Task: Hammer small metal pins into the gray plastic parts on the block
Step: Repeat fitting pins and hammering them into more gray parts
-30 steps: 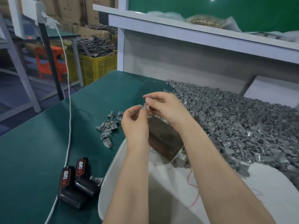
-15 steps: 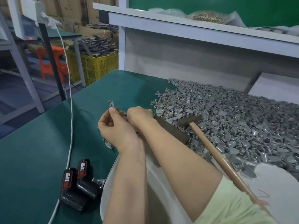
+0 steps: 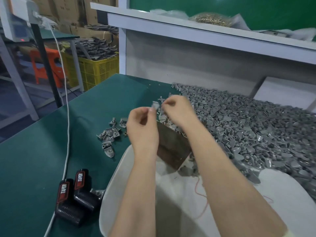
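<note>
My left hand pinches a small gray plastic part between thumb and fingertips, held up in the air. My right hand is just right of that part with its thumb and forefinger pinched together; what they hold is too small and blurred to make out, apparently a pin. Both hands hover above the dark brown block, which my forearms partly cover. A big heap of gray parts fills the table to the right. No hammer is in view.
A small cluster of gray parts lies on the green table to the left. Two black battery packs and a white cable sit at the front left. A white bag lies under my arms.
Both hands have risen from the small cluster at the left to above the block. The hammer seen lying on the heap half a second ago is now out of sight.
</note>
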{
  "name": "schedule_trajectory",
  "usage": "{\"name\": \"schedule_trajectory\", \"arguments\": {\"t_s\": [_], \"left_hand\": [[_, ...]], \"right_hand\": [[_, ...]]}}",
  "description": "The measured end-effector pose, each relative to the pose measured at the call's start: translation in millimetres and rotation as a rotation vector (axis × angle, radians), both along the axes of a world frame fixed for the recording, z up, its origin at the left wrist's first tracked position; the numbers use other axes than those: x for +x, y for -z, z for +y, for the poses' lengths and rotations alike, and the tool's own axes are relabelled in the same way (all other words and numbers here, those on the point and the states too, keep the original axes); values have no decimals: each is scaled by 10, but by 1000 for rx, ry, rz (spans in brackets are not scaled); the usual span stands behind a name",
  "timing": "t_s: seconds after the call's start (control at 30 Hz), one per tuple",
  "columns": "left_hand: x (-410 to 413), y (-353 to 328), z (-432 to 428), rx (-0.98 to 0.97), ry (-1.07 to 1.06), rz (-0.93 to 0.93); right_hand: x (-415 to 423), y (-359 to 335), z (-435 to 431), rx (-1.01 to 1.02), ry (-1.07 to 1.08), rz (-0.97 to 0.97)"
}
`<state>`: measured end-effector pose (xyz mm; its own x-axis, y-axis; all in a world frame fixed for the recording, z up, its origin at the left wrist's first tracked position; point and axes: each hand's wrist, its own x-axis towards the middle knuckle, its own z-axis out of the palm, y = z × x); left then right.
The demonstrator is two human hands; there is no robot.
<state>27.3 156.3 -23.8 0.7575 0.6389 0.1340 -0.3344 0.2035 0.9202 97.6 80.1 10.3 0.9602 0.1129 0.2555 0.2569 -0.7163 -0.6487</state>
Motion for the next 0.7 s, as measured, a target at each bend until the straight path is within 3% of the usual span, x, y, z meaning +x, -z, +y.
{"name": "schedule_trajectory", "arguments": {"t_s": [0.1, 0.2, 0.27, 0.43, 0.57, 0.7], "left_hand": [[-21, 40, -121, 407, 199, 135], [-53, 64, -215, 858, 245, 383], [-72, 71, -245, 1046, 242, 483], [-86, 90, -269, 1139, 230, 516], [-80, 98, -266, 1161, 230, 513], [-77, 115, -257, 1167, 234, 499]], "right_hand": [[-280, -77, -536, 410, 80, 147], [-504, -30, -898, 426, 93, 229], [-600, 36, -1009, 463, 80, 259], [-664, 204, -938, 537, 20, 226], [-620, 322, -782, 120, 22, -4], [-619, 452, -724, -26, 42, -61]]}}
